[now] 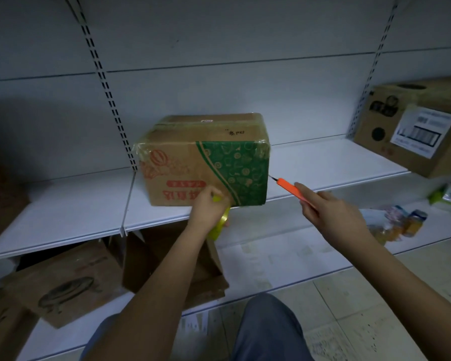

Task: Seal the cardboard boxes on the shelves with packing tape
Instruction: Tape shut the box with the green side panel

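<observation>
closed, taped cardboard box (203, 157) on shelf (76, 204), contents hidden. left hand (208, 207) clamped on yellow tape roll (219, 225); right hand (333, 214) gripping orange cutter (292, 188).

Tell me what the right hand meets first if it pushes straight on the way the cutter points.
Probably the cardboard box: the orange cutter in the right hand aims at its right edge.

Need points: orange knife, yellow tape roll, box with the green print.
orange knife (294, 190), head view, middle of the orange handle.
yellow tape roll (220, 224), head view, its yellow outer band below the left hand.
green-print box (182, 152), head view, brown front face.
</observation>
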